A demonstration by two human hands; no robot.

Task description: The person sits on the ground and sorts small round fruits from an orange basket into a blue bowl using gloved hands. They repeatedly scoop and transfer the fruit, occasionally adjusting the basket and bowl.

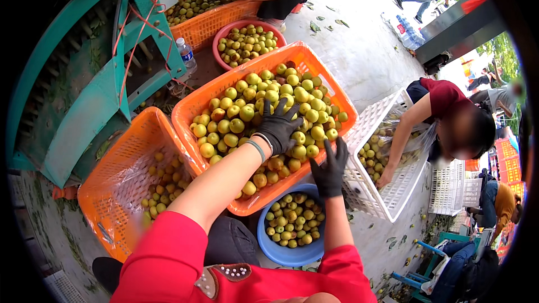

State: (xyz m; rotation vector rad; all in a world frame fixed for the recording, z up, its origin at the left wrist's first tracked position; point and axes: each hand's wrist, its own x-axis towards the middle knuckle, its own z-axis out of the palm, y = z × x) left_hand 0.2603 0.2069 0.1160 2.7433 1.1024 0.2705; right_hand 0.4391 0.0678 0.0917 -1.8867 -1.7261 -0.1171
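An orange plastic crate (248, 207) lined with clear film stands before me, heaped with small yellow-green fruits (236, 125), some with brown patches. My left hand (278, 128), in a dark glove, lies on the heap with fingers spread. My right hand (330, 168), gloved too, is at the crate's right edge, fingers apart, with nothing seen in it. Just below that edge a blue basin (290, 259) holds more of these fruits. At the lower left, a second orange crate (101, 202) with a film liner has fruits gathered on its right side.
A white crate (389, 208) stands at right, where a person in dark red reaches in. Behind are a red basin (219, 57), a water bottle (186, 54) and another orange crate (202, 29) with a gloved person at it. Green machinery (84, 113) stands at left.
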